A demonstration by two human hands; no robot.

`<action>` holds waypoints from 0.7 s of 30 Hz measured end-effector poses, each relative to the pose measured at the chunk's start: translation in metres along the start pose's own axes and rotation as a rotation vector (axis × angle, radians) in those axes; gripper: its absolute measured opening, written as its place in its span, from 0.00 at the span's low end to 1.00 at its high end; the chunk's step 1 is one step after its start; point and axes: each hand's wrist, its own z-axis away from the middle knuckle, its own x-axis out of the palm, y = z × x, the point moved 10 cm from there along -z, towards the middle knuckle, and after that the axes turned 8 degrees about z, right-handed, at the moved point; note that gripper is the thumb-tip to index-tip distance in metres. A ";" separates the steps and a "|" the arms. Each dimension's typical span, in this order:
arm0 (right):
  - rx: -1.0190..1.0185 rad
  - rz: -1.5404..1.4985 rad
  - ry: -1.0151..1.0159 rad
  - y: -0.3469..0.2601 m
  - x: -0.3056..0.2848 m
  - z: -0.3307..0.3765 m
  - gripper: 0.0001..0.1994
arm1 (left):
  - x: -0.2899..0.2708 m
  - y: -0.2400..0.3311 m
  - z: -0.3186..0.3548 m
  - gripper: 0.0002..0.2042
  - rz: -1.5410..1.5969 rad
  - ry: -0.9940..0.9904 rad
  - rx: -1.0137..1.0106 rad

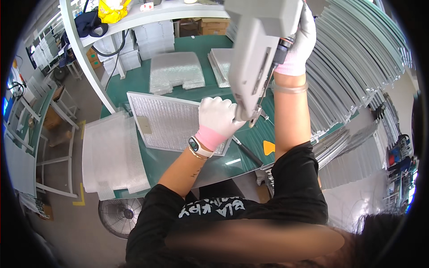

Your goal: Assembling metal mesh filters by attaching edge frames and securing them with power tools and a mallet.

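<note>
A large light-grey tool (254,53) with a slotted body looms close in front, upright over the table and narrowing toward its lower end. My right hand (304,40), in a white glove with a pink cuff, is raised at its upper side by a black knurled part (282,51); its fingers are partly hidden by the tool. My left hand (218,117), gloved alike, has its fingers curled and its thumb against the tool's lower end. Below and left of that hand, a silvery mesh panel in a metal frame (165,120) lies on the green table (203,172).
Beside the framed panel lie mesh sheets (114,154), with more stacks (176,71) behind. A black-handled screwdriver (248,152) and a yellow scraper (269,147) rest near the front edge. Metal frames (357,58) are stacked at right. A floor fan (121,216) stands lower left.
</note>
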 end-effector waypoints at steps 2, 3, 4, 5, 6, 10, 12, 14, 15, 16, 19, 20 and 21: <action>0.055 0.095 0.091 0.006 -0.006 0.007 0.13 | -0.002 0.001 0.002 0.13 -0.015 0.056 0.025; 0.069 0.145 0.118 0.009 -0.006 0.007 0.13 | -0.007 0.003 0.003 0.13 -0.023 0.111 0.052; 0.023 0.043 0.305 0.007 0.005 0.011 0.14 | 0.001 0.004 0.000 0.10 -0.201 -0.063 -0.003; -0.024 -0.065 0.481 0.007 0.017 0.017 0.15 | 0.002 0.003 0.000 0.10 -0.202 -0.063 -0.003; -0.024 -0.066 0.480 0.007 0.000 0.016 0.15 | 0.001 0.000 0.001 0.09 -0.160 -0.023 -0.030; 0.069 0.074 0.052 0.010 0.003 0.006 0.15 | -0.005 0.006 -0.001 0.09 -0.087 0.024 0.042; 0.132 -0.008 0.041 0.016 0.004 0.008 0.15 | -0.006 0.005 -0.001 0.08 -0.068 0.022 0.030; 0.086 0.057 0.039 0.013 -0.003 0.008 0.15 | -0.007 0.005 0.000 0.08 -0.036 0.023 0.005; 0.040 0.122 0.036 0.008 -0.004 0.008 0.16 | -0.007 0.004 0.000 0.08 -0.020 0.024 -0.007; 0.021 0.134 0.072 0.009 0.007 0.014 0.15 | -0.008 0.002 0.001 0.08 -0.006 0.025 -0.021; 0.104 0.132 0.066 0.017 0.000 0.015 0.14 | -0.003 0.004 0.004 0.10 -0.041 0.024 0.032; 0.069 0.222 0.097 0.013 -0.004 0.016 0.15 | -0.001 0.003 0.003 0.10 -0.038 0.023 0.033; 0.068 0.224 0.099 0.020 -0.014 0.007 0.15 | -0.002 0.005 0.003 0.10 -0.036 0.038 0.059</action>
